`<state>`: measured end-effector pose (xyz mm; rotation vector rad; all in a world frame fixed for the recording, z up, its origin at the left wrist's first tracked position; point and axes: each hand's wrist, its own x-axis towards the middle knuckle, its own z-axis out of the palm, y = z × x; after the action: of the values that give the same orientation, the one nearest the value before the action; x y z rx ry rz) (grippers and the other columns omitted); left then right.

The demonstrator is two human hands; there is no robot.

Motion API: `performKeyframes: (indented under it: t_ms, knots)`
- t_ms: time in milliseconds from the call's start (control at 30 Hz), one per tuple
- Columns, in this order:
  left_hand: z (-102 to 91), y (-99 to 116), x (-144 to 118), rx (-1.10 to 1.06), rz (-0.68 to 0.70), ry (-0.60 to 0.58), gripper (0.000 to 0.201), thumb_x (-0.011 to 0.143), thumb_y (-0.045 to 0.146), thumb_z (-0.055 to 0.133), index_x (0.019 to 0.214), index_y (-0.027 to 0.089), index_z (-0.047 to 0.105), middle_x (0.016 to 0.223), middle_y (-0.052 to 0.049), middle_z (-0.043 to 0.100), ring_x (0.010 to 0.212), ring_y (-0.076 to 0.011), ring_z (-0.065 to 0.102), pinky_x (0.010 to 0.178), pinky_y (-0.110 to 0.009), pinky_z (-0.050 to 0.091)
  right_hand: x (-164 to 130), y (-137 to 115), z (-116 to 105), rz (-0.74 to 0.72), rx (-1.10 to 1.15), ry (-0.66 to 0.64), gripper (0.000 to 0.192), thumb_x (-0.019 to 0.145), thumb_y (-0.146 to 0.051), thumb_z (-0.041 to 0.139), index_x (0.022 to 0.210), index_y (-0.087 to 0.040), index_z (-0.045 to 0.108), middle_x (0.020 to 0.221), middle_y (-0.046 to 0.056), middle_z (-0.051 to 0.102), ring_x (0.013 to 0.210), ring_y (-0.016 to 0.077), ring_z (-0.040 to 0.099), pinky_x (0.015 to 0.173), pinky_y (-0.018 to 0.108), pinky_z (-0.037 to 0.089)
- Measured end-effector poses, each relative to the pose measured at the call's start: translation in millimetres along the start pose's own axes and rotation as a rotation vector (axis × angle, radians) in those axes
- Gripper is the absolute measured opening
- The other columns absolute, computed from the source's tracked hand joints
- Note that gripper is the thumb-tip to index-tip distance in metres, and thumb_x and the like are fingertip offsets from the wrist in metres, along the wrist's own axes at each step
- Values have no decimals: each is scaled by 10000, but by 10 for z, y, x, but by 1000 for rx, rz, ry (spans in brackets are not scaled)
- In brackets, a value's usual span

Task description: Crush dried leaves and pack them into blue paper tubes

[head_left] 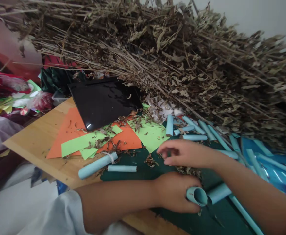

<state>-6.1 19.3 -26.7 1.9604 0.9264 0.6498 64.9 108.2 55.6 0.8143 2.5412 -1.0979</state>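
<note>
My left hand (176, 192) is wrapped round a light-blue rolled paper tube (197, 195), its hollow end facing me. Just above it, my right hand (179, 152) reaches in from the right. Its fingers are loosely curled, a gap shows between thumb and fingers, and nothing can be seen in them. Crumbled dry leaves (150, 161) lie on the dark green mat (138, 156) by its fingertips. Another blue tube (218, 193) rests on the mat to the right of the held one. A wider tube with a tie round it (97, 165) and a thin tube (122, 168) lie to the left.
A big heap of dried leafy stalks (157, 49) spans the back. A black glossy panel (106, 102) lies on orange paper (66, 130), with green paper (155, 132) alongside. Several blue tubes (220, 137) and blue plastic (280, 166) are at right. The wooden tabletop (32, 137) ends at left.
</note>
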Motion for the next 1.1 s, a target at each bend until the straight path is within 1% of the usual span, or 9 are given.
performKeyframes:
  t_ms: [133, 267, 367, 467, 567, 733, 867, 1000, 1100]
  knots:
    - [-3, -3, -2, -25, 16, 29, 229, 593, 238, 609, 795, 156, 538, 694, 16, 582, 623, -102, 541, 538, -162, 428, 422, 83, 188, -100, -310, -80, 428, 646, -404, 590, 1024, -225, 503, 839, 7, 596, 683, 161, 545, 500, 228, 357]
    - [10, -32, -4, -5, 51, 56, 227, 588, 247, 619, 776, 153, 533, 674, 21, 567, 625, -97, 533, 542, -157, 425, 485, 23, 320, -300, -635, -59, 334, 655, -348, 592, 952, -218, 514, 861, 20, 584, 721, 186, 546, 493, 235, 324]
    - [15, -49, -6, -2, 70, 47, 226, 598, 237, 613, 791, 153, 529, 697, 22, 573, 649, -93, 536, 567, -154, 429, 478, 11, 347, -373, -727, -45, 147, 724, -250, 497, 863, -215, 535, 793, 14, 576, 656, 160, 540, 480, 234, 315]
    - [10, -46, -9, 12, 66, 28, 229, 604, 237, 609, 801, 153, 527, 707, 21, 580, 654, -91, 540, 572, -151, 428, 436, 65, 308, -358, -674, -36, 144, 755, -181, 431, 799, -219, 563, 770, 9, 586, 671, 156, 548, 512, 242, 354]
    - [-4, -25, -5, 57, 19, 0, 238, 613, 272, 596, 815, 162, 532, 711, 12, 594, 656, -110, 553, 553, -167, 428, 206, 144, 216, -303, -454, 111, 151, 770, -169, 425, 790, -200, 571, 782, 18, 600, 725, 153, 557, 592, 257, 414]
    - [-34, 3, 13, 88, -7, -46, 205, 634, 311, 559, 792, 184, 532, 722, 7, 613, 677, -143, 584, 580, -196, 444, -565, 186, 245, -351, -161, 667, 71, 748, -167, 496, 780, -227, 515, 704, 11, 600, 679, 137, 580, 559, 227, 465]
    - [-27, -4, 26, 125, 2, -62, 195, 631, 333, 536, 754, 183, 512, 698, 2, 606, 670, -164, 592, 550, -204, 437, -936, 157, 515, -329, -174, 697, 184, 712, -108, 524, 837, -241, 509, 678, -8, 607, 634, 125, 585, 556, 216, 484]
    - [-7, 3, 36, 126, -14, -37, 204, 627, 334, 536, 760, 183, 504, 690, -2, 604, 658, -166, 588, 549, -208, 434, -967, 132, 692, -277, -289, 787, 188, 717, -97, 509, 851, -226, 537, 733, 20, 603, 697, 140, 576, 611, 251, 483]
    - [-20, 33, 41, 103, 15, -46, 199, 632, 289, 542, 795, 178, 512, 729, -6, 612, 680, -157, 585, 583, -205, 441, -939, 95, 670, -256, -387, 725, 158, 736, -120, 492, 840, -220, 556, 822, 39, 589, 746, 145, 551, 642, 278, 469]
